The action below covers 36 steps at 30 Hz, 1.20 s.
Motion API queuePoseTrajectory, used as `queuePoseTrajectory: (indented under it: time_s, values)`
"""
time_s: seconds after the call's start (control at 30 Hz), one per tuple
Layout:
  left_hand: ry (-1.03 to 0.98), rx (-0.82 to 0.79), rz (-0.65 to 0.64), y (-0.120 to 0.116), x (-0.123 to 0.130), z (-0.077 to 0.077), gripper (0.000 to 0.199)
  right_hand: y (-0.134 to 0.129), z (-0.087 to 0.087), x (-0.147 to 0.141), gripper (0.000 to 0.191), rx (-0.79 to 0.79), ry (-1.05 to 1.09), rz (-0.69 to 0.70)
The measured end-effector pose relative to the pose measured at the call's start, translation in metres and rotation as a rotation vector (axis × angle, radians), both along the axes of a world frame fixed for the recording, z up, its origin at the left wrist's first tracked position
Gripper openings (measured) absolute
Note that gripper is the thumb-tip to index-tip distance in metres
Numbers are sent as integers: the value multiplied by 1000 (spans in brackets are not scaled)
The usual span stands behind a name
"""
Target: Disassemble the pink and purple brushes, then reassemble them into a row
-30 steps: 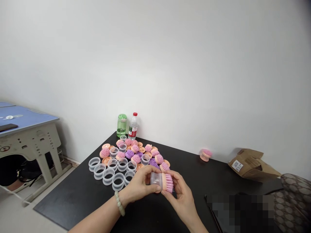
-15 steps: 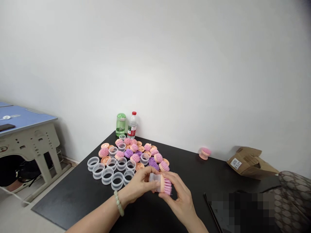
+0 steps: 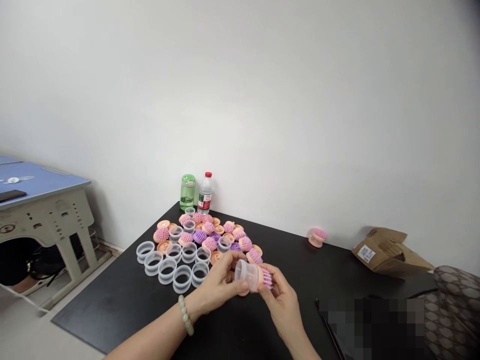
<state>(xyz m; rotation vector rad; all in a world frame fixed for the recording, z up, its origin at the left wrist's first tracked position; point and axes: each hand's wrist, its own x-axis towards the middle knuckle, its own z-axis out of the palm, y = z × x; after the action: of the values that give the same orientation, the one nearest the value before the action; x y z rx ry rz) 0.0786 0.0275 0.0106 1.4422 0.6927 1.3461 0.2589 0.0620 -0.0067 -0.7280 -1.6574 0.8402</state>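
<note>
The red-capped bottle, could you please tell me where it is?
In the head view, the red-capped bottle stands left of centre on the black table near the wall, just right of the green bottle.

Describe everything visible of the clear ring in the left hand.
The clear ring looks like translucent plastic, a hollow cylinder with a flared rim. The left hand holds it tipped sideways above the black table, open end leftward; its other end meets a pink-bristled brush head. Whether they're locked together is unclear.
</note>
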Motion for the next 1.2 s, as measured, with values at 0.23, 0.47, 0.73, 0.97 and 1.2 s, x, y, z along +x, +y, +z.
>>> queuePoseTrajectory:
  time_s: [0.23, 0.47, 0.73, 0.97, 1.2]
  values:
    - [24, -47, -43, -2, -1, 4, 42, 1, -4, 3, 32, 13, -26, -15]
    - [-2, -26, -36, -3, -4, 5, 64, 1, -4, 1, 33, -11, -31, -17]
    - [60, -25, -14, -2, -6, 10, 43, 3, -6, 2, 32, 22, -55, -16]
    - [74, -72, 74, -4, -6, 11, 42, 1, -4, 0, 31, 65, -60, -19]
    - [64, 39, 10, -1, -9, 14, 44, 1, -6, 0, 30, 64, -92, -34]
